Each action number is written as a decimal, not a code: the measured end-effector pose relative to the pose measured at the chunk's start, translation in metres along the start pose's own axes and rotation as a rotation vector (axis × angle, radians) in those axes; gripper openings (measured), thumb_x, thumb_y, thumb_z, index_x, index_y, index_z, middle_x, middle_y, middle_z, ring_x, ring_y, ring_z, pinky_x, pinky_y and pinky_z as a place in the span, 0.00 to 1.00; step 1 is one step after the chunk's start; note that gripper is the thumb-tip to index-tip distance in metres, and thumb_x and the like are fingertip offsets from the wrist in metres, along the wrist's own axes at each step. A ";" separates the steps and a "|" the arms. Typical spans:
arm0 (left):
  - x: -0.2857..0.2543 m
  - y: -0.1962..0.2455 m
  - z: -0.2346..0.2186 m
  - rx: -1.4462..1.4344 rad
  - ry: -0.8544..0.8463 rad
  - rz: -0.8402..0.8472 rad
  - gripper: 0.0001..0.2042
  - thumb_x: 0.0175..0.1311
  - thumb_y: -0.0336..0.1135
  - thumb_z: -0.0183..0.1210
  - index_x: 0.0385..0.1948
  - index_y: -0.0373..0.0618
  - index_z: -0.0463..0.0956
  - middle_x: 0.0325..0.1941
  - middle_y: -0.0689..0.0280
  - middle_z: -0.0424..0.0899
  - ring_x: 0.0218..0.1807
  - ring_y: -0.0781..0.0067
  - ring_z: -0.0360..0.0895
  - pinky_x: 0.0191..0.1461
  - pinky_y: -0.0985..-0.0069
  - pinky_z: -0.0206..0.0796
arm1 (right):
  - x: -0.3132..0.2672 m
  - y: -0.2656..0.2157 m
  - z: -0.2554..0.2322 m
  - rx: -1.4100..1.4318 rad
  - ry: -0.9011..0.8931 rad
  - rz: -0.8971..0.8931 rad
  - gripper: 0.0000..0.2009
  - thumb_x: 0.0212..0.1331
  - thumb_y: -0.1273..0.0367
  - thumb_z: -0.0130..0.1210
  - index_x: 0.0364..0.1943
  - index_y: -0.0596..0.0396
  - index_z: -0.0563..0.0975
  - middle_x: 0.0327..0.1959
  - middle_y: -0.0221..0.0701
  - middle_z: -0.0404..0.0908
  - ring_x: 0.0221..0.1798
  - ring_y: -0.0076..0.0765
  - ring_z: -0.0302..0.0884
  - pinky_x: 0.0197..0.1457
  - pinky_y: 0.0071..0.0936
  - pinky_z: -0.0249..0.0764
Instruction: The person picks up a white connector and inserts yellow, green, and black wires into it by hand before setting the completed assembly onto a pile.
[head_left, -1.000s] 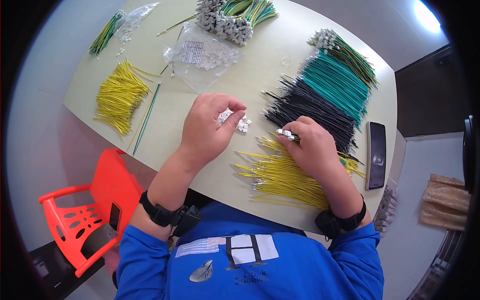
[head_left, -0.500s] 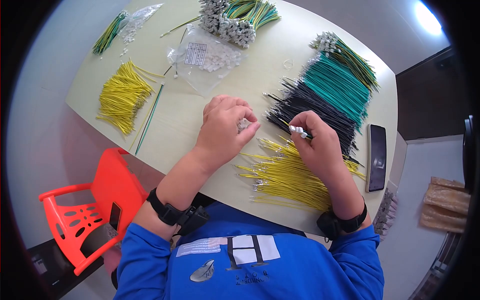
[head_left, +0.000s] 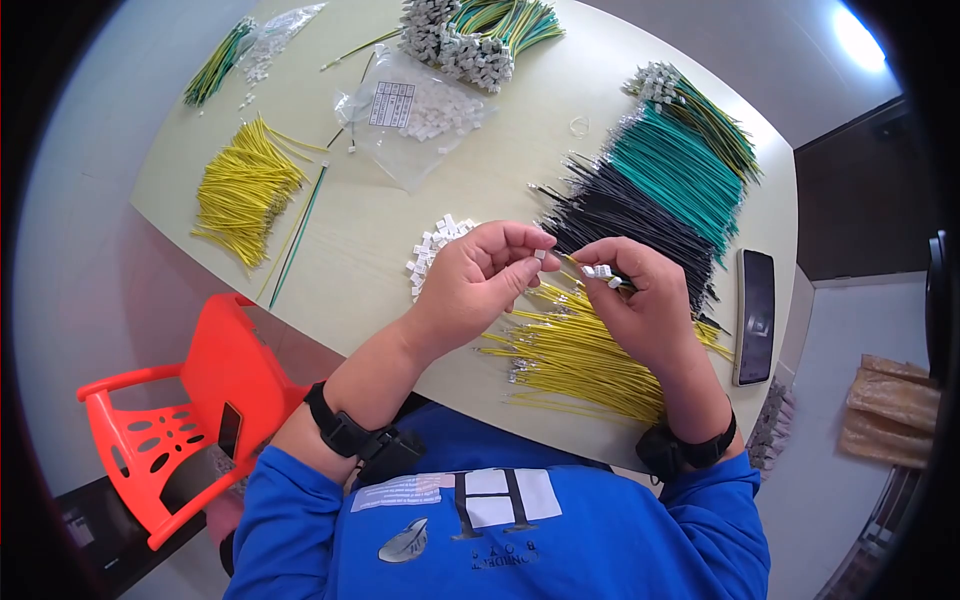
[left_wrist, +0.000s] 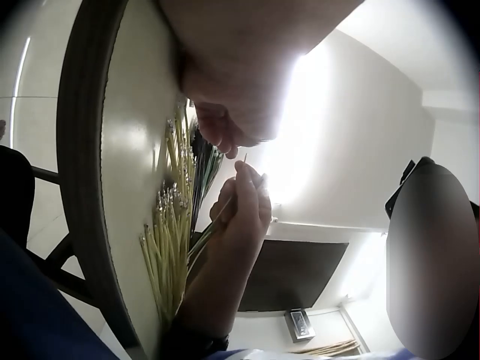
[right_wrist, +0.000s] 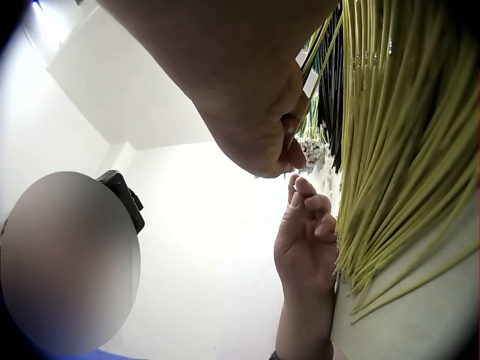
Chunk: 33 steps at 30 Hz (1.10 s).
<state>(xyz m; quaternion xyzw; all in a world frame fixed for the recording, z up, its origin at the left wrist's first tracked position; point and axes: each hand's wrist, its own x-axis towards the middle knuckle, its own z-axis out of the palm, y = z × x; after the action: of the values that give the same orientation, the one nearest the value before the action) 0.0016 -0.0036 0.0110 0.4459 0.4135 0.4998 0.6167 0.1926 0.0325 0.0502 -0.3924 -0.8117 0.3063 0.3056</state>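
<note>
Between thumb and index finger, my left hand (head_left: pixel 482 285) pinches a small white connector (head_left: pixel 540 254). Close on its right, my right hand (head_left: pixel 645 300) pinches a few white connectors (head_left: pixel 598 271) with wires running back under the palm. The two hands' fingertips nearly meet above the edge of the yellow wires (head_left: pixel 590 350). A pile of loose white connectors (head_left: pixel 430 250) lies behind the left hand. In the left wrist view my right hand (left_wrist: pixel 244 202) holds a thin wire pointing at the left fingers. The right wrist view shows my left hand (right_wrist: pixel 304 240) with its fingertips close to the right ones.
Black wires (head_left: pixel 630 225), green wires (head_left: pixel 680 165) and a phone (head_left: pixel 755 318) lie on the right. A bag of connectors (head_left: pixel 420 110) and a finished-looking bundle (head_left: pixel 470 45) sit at the back. Another yellow bundle (head_left: pixel 245 195) is left; a red chair (head_left: pixel 215 400) stands beside the table (head_left: pixel 355 270).
My left hand has left the connector pile, moving right and toward me, and now shows a connector in its fingertips. My right hand has shifted slightly right and toward me.
</note>
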 end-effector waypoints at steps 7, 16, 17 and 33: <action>0.000 -0.003 0.001 0.077 -0.047 0.035 0.10 0.64 0.28 0.53 0.47 0.40 0.72 0.39 0.66 0.81 0.34 0.86 0.73 0.29 0.91 0.65 | 0.000 0.004 0.002 -0.030 -0.026 -0.005 0.07 0.48 0.78 0.57 0.32 0.58 0.78 0.25 0.29 0.78 0.25 0.20 0.72 0.27 0.16 0.67; -0.001 -0.005 -0.003 0.094 -0.031 0.032 0.07 0.64 0.27 0.52 0.41 0.39 0.76 0.37 0.66 0.81 0.35 0.86 0.74 0.27 0.90 0.65 | -0.001 0.003 0.003 0.001 -0.033 0.001 0.05 0.48 0.77 0.57 0.31 0.58 0.78 0.25 0.29 0.78 0.25 0.22 0.73 0.28 0.17 0.68; -0.001 -0.004 -0.002 0.097 -0.030 0.019 0.07 0.64 0.27 0.52 0.41 0.39 0.76 0.37 0.66 0.81 0.35 0.86 0.75 0.27 0.90 0.66 | -0.001 0.003 0.003 0.001 -0.036 0.000 0.05 0.48 0.77 0.57 0.31 0.58 0.78 0.25 0.29 0.78 0.25 0.22 0.73 0.29 0.17 0.68; -0.002 0.000 -0.001 0.063 -0.039 -0.050 0.11 0.63 0.26 0.54 0.46 0.38 0.74 0.37 0.66 0.81 0.32 0.85 0.75 0.31 0.88 0.70 | -0.001 0.003 0.005 -0.042 -0.064 0.036 0.06 0.46 0.77 0.57 0.31 0.57 0.78 0.24 0.30 0.77 0.23 0.24 0.72 0.27 0.19 0.66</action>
<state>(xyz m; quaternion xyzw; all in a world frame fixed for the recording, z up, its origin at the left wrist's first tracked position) 0.0005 -0.0051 0.0109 0.4644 0.4281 0.4619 0.6227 0.1913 0.0317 0.0446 -0.4032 -0.8201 0.3070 0.2657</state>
